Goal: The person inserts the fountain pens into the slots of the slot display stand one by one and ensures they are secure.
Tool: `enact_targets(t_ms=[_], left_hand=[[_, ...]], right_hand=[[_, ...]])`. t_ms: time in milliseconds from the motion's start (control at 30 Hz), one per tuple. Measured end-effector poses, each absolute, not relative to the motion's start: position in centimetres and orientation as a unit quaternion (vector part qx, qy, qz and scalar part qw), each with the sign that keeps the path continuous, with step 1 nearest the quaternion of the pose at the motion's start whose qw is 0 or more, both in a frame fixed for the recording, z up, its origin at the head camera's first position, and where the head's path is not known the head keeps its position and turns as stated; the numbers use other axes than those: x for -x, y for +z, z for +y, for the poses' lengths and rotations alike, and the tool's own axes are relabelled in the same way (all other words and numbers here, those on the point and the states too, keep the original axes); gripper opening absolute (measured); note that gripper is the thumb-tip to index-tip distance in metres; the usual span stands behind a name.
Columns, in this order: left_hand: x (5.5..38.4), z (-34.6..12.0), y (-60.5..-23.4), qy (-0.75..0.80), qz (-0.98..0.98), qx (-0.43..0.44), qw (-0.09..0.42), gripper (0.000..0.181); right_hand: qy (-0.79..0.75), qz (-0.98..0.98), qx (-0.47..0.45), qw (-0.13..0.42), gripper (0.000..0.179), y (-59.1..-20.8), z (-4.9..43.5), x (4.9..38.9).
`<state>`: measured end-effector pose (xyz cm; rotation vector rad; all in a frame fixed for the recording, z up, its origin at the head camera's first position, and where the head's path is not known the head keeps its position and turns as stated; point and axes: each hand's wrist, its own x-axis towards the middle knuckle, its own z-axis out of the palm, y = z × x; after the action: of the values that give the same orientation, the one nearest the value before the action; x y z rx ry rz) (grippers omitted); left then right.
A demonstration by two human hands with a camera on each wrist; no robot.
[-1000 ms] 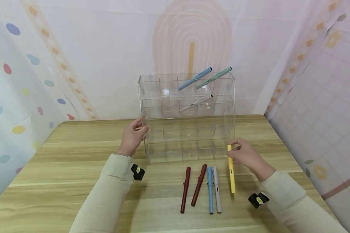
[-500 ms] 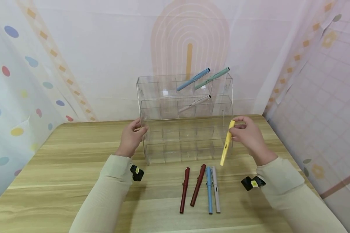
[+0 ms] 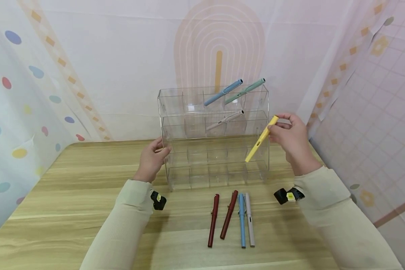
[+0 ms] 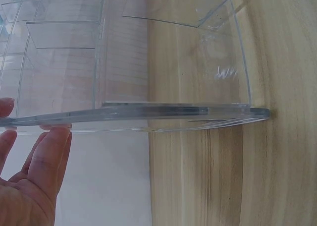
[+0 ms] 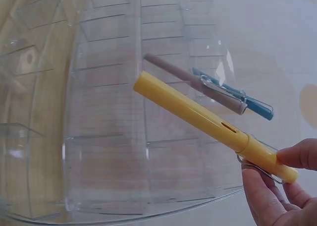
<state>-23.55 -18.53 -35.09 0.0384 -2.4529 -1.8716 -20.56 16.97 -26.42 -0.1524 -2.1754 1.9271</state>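
The left hand [image 3: 151, 159] pinches the left side panel of a clear acrylic tiered rack [image 3: 195, 125] at about 9 o'clock from its centre, thumb and fingers on opposite faces. Below that hand, a black wrist device [image 3: 158, 200] carries a yellow-green label; its marks are too small to read.

The rack stands on a wood-grain counter [image 3: 70, 210]. From its centre, a slim dark red pen [image 3: 213, 221] lies on the counter at 6 o'clock. A blue pen with a wire clip [image 3: 223, 92] leans in the top tier between 12 and 1, with a pale pinkish-grey pen [image 3: 225, 120] leaning one tier below. Between 5 and 6 lies a second dark red pen [image 3: 229, 215], then a light blue pen [image 3: 241, 221]. A sage green pen [image 3: 245, 91] leans in the top tier at 1 o'clock, and a lilac-grey pen [image 3: 250, 220] lies at 5, close beside the light blue one.

At 3 o'clock, the right hand [image 3: 291, 135] grips a bright yellow pen [image 3: 261, 139] by its clipped cap, the free end pointing towards 7 in front of the rack; I cannot tell whether they touch.
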Motion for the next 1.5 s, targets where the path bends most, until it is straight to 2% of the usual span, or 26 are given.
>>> enact_targets(t_ms=[233, 600, 1067, 1500], left_hand=[[23.4, -18.5, -35.0, -0.605, -0.796, -0.012, 0.029, 0.057], [23.3, -18.5, -34.8, -0.607, -0.795, -0.011, 0.026, 0.058], [23.3, -18.5, -34.7, -0.615, -0.788, -0.014, 0.025, 0.058], [23.3, -18.6, -34.9, -0.612, -0.790, -0.011, 0.028, 0.057]], right_hand=[[0.698, -0.697, 0.064, 0.153, 0.028, -25.1, 16.7, 21.1], [0.714, -0.659, 0.067, 0.227, 0.030, -23.4, 16.6, 21.9], [0.742, -0.611, 0.092, 0.260, 0.030, -22.4, 16.0, 23.5], [0.745, -0.608, 0.088, 0.261, 0.027, -23.2, 15.2, 25.0]])
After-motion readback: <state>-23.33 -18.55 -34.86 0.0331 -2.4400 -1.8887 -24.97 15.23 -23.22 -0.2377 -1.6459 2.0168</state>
